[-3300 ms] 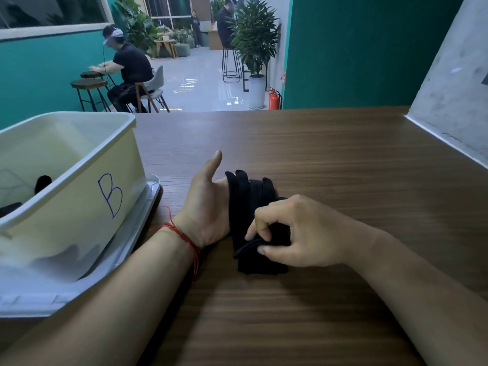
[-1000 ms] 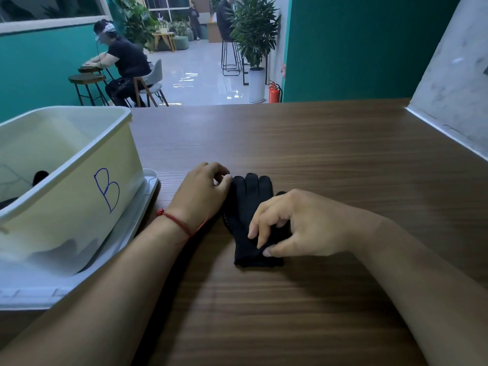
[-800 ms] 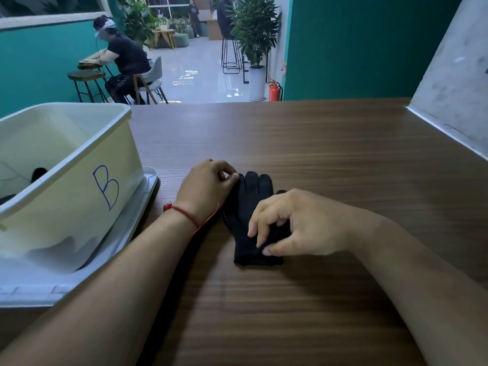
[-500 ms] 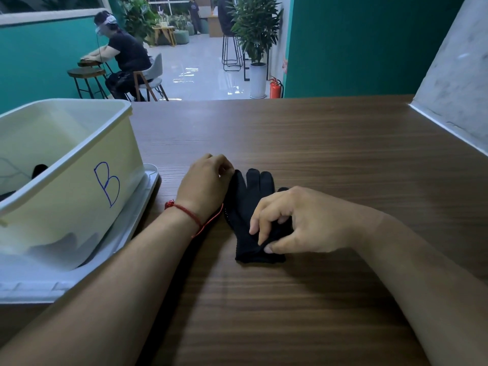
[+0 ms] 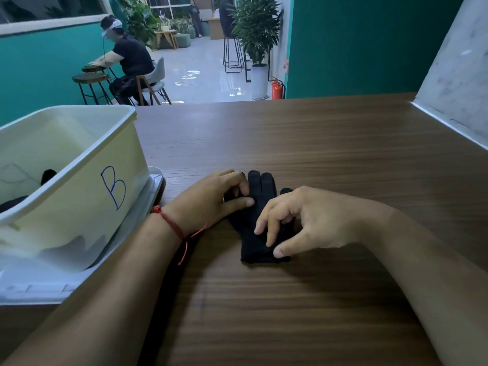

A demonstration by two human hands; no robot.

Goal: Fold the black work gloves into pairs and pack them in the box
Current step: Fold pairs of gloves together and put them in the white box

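A pair of black work gloves [image 5: 264, 190] lies stacked flat on the wooden table [image 5: 330, 143], fingers pointing away from me. My left hand [image 5: 208, 203] rests at the pair's left edge, its curled fingers and thumb pinching the glove fingers there. My right hand [image 5: 314, 220] hovers over the cuff end with fingers spread and bent, fingertips touching the fabric and thumb at the cuff edge. The white box [image 5: 79, 165] marked "B" stands to the left; a black glove [image 5: 48, 175] shows inside it.
The box sits on its white lid [image 5: 154, 180], which juts toward my left hand. A grey wall [image 5: 454, 75] borders the table at the right. Beyond the table's far edge a person [image 5: 126, 62] sits at a stool table.
My right hand has loosened its pinch on the cuff and spread its fingers. My left hand went from flat beside the upright gloves to curled on the glove fingers; the pair now lies flat.
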